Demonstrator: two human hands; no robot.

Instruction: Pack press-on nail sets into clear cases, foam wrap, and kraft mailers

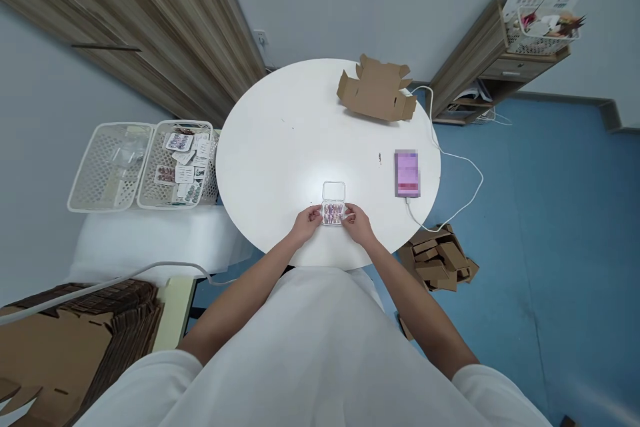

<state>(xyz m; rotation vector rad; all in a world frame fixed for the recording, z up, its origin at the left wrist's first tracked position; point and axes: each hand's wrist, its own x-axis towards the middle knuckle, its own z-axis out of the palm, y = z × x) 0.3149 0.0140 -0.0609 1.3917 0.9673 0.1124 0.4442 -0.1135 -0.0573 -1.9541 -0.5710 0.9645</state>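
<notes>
A small clear plastic case [334, 191] lies near the front edge of the white table, its lid tipped back away from me. Inside its base sits a set of press-on nails [333, 213] in purple and pinkish tones. My left hand [307, 223] grips the left side of the case, fingers curled at its edge. On the opposite side, my right hand [357, 222] pinches the right edge. Fingertips of both hands partly cover the case's sides.
An unfolded cardboard box [379, 89] lies at the table's [270, 160] far right. A tablet-like device [407, 173] with a white cable [473, 163] is at right. Baskets [145, 167] of nail sets stand left. Cardboard boxes [443, 260] sit on the floor; flattened cardboard [65, 360] is stacked lower left.
</notes>
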